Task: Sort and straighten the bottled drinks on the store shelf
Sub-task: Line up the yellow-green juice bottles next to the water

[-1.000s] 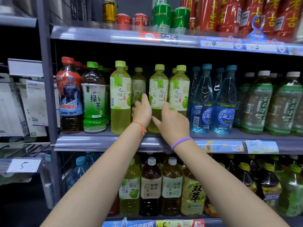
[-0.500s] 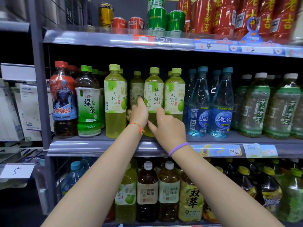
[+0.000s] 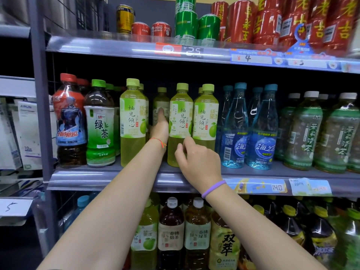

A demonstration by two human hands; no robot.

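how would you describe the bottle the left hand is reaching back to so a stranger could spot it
Find the middle shelf and its pale green bottles. Between the first and second front ones a gap opens, where the left hand reaches. The set-back bottle stands there, alone behind the front row.

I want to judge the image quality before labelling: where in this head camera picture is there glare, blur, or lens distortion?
Head view: glare streaks run along the clear upper shelf rail; the red cans at top right and the nearby price tags are smeared; the left upright post leans from wide-angle distortion; the lower shelf bottles sit in shadow; the yellow-green bottles are sharp and well lit.
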